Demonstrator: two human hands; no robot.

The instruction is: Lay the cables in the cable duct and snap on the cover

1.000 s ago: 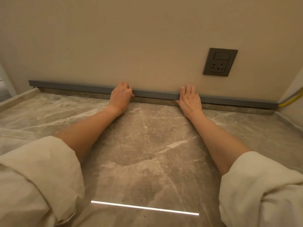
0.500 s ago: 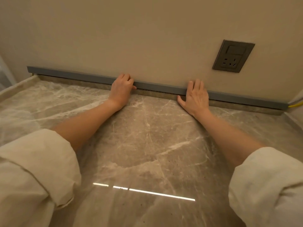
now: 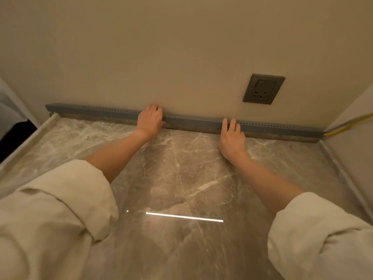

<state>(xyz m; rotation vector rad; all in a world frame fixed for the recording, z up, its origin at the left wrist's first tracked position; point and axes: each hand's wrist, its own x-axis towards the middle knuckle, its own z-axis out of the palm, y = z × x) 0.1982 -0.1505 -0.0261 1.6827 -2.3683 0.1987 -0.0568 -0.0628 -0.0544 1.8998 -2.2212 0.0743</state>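
grey cable duct (image 3: 191,121) ran left-right along the wall foot at the back edge of the marble surface (image 3: 181,178), yellow cable (image 3: 347,126) exiting its right end. left hand (image 3: 150,120) curled over the duct top, grip holding it; right hand (image 3: 232,138) flat, fingers straight, pressing the front.

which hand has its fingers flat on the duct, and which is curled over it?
The right hand lies flat, straight fingers pressing the grey cable duct. The left hand differs: its fingers curl over the duct's top edge by the wall.
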